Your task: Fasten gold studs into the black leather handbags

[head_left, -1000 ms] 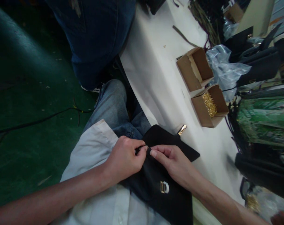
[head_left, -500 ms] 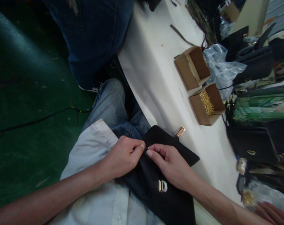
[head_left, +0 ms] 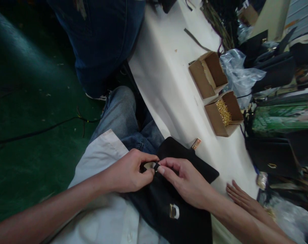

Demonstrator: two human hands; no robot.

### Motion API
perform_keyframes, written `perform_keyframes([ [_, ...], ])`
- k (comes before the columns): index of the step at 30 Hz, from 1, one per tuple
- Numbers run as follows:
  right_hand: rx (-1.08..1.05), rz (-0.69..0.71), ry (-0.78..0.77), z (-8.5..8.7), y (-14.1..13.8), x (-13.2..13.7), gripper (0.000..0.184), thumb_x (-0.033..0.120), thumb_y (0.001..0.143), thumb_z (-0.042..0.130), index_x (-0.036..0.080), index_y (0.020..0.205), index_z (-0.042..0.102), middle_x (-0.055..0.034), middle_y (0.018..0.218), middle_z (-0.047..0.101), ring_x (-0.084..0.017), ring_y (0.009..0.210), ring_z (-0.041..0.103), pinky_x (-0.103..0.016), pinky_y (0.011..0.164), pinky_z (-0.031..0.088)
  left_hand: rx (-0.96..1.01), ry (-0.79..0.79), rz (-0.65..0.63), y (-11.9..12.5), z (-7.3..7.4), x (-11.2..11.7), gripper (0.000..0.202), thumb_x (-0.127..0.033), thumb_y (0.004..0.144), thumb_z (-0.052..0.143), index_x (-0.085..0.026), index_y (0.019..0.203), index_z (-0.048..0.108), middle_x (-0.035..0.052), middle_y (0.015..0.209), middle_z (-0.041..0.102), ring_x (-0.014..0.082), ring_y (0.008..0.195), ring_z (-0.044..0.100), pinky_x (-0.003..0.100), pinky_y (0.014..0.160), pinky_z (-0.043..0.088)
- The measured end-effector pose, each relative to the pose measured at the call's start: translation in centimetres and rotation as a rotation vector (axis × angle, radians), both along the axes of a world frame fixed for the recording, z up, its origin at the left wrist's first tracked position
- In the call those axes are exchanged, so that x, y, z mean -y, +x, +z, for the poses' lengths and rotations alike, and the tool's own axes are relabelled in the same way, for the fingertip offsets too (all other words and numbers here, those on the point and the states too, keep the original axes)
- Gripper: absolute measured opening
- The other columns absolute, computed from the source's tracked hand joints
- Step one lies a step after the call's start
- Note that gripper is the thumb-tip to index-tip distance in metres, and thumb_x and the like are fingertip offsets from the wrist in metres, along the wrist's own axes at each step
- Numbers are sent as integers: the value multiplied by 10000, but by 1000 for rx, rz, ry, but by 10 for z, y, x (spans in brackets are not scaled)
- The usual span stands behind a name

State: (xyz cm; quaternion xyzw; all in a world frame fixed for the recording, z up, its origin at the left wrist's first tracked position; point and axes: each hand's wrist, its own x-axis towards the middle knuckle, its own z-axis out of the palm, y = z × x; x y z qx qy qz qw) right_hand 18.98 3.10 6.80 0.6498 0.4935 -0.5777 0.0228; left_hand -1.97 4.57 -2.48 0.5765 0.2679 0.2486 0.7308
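A black handbag (head_left: 189,220) lies across my lap, its flap (head_left: 187,159) spread toward the table. A gold clasp (head_left: 174,211) with a white piece beside it sits on the body, and a gold plate (head_left: 196,144) is fixed at the flap's edge. Thumb and fingers of my left hand (head_left: 135,173) are closed around a small black strap (head_left: 156,166) at the side of the bag. My right hand (head_left: 185,179) pinches the same strap from the other side. A pale patch shows inside the left hand's curl; finer detail there is too small to tell.
On the white-covered table (head_left: 169,78) stand a cardboard box (head_left: 201,76) and another box (head_left: 216,120) holding gold fittings. Clear plastic (head_left: 241,73) and more black bags (head_left: 273,152) lie beyond. Another person's hand (head_left: 247,201) reaches in at right; a person in jeans (head_left: 100,40) is at upper left.
My left thumb has moved down from the index finger, and a pale patch now shows between them. The other person's hand has reached farther in over the table. The bag has shifted slightly.
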Motion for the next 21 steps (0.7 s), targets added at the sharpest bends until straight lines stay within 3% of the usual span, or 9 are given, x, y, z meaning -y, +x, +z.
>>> perform_keyframes([
  [10,-30,20,14,-1,4,0,397,557,1056,615,191,950,729,-7,819,613,-171,741,475,-313,674,358,0,-15,-26,0,-2,-3,146,-134,961,589,-199,923,715,-86,730,556,103,670,482,270,601,345],
  [16,-24,59,4,9,3,-2,413,559,1071,591,189,940,719,7,799,556,-166,744,442,-313,678,351,19,-59,-33,1,-1,-5,166,-160,964,598,-183,956,762,-79,726,533,112,685,456,284,601,328],
  [21,-20,6,-27,11,2,-4,286,446,978,683,173,963,765,-15,845,672,-172,761,523,-309,686,385,41,-116,-6,9,1,-3,169,-112,904,575,-176,877,730,-73,745,553,114,729,490,279,636,343],
])
